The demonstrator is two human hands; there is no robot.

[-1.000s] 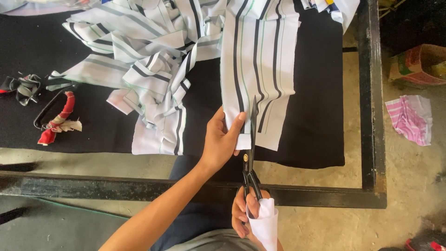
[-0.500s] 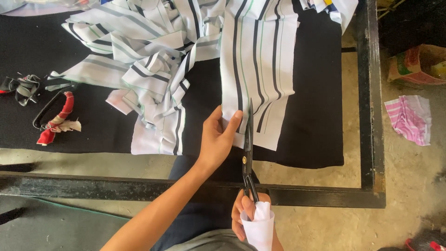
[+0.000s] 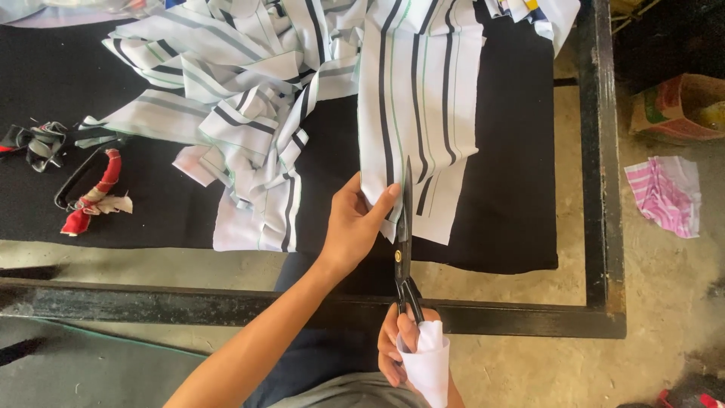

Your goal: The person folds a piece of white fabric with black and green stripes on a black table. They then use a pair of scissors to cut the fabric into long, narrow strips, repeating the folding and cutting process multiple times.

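While my left hand (image 3: pixel 353 227) pinches the bottom edge of the striped white fabric strip (image 3: pixel 419 113), thumb on top and fingers tucked under it, my right hand (image 3: pixel 400 351) is wrapped tight around the handles of the black scissors (image 3: pixel 405 242). A bit of white cloth (image 3: pixel 428 363) is bunched over my right fingers, so you only see part of that grip. The blades point straight away from me and look nearly closed, running up along the strip's lower edge right beside my left thumb. The strip lies flat on the black table cover (image 3: pixel 513 189), hanging down from the far side toward me. To the left of it sits a messy pile of the same striped offcuts (image 3: pixel 242 113), and further left another pair of shears with red-wrapped handles (image 3: pixel 91 189). Off the table on the right there's a pink striped scrap (image 3: pixel 664 196) on the concrete floor, near a cardboard box (image 3: pixel 680 106).
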